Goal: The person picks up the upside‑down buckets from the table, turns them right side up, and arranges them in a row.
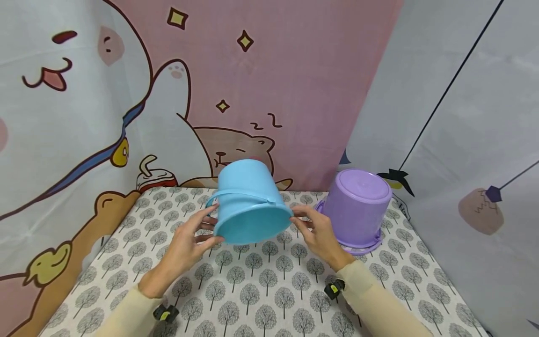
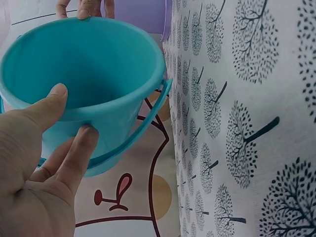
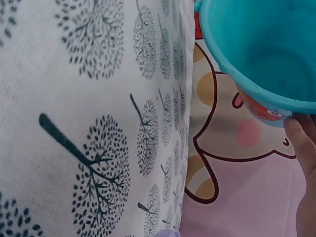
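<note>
A light blue bucket (image 1: pixel 248 187) is held up over the table, tilted with its open mouth toward me and downward. My left hand (image 1: pixel 189 234) pinches its rim at the left, thumb on the inside and fingers along the outer wall, as the left wrist view shows. At the right side of the rim my right hand (image 1: pixel 313 229) grips with thumb and fingers. The bucket's handle (image 2: pixel 133 140) lies against its outer wall. In the right wrist view a red label (image 3: pixel 261 107) shows on the outside. The inside of the bucket (image 2: pixel 94 64) holds nothing visible.
A purple bucket (image 1: pixel 358 210) stands upside down on the table at the right, close beyond my right hand, its handle round the base. The table (image 1: pixel 252 299) wears a tree-print cloth. Cartoon-printed curtains (image 1: pixel 303 84) rise behind and at both sides.
</note>
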